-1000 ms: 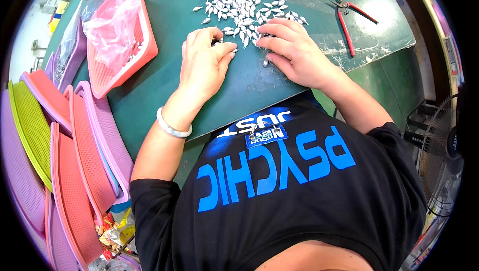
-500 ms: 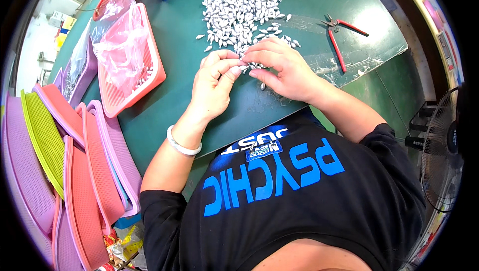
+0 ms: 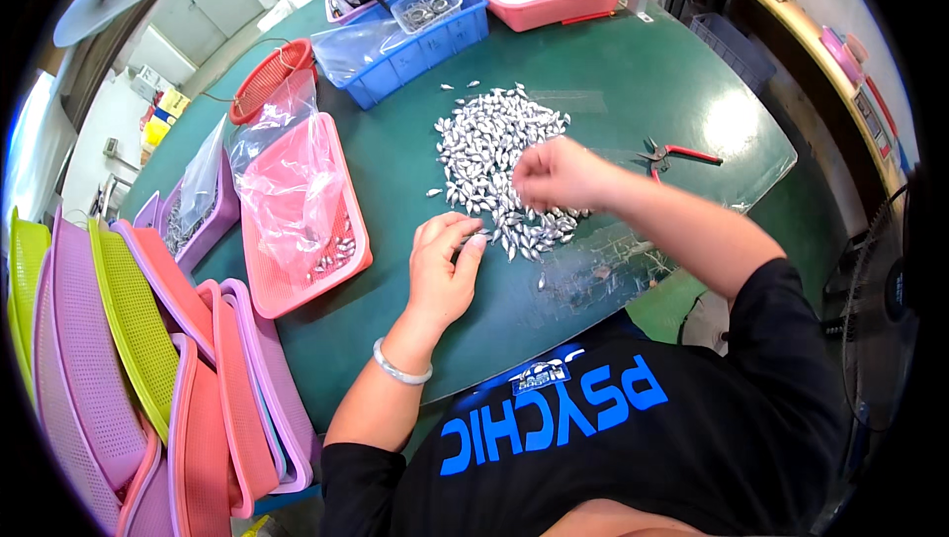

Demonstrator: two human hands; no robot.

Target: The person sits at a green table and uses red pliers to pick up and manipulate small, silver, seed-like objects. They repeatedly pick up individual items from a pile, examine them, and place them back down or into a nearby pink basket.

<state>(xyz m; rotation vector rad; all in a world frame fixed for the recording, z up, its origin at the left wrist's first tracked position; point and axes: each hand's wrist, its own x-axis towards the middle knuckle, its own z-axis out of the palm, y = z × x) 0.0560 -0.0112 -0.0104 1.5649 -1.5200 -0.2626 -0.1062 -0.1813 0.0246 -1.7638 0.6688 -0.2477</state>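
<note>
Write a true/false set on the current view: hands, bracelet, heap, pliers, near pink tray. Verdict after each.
1. The right hand is over the heap of small grey pieces. True.
2. The left hand is inside the near pink tray. False: it is at the heap's near edge.
3. The bracelet is on the left arm. True.
4. The red-handled pliers lie left of the heap. False: they lie to its right.

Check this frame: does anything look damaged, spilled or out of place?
The green table has a worn patch near its front edge, scuffed unlike the smoother surface around it. One silver piece lies apart from the pile.
</note>
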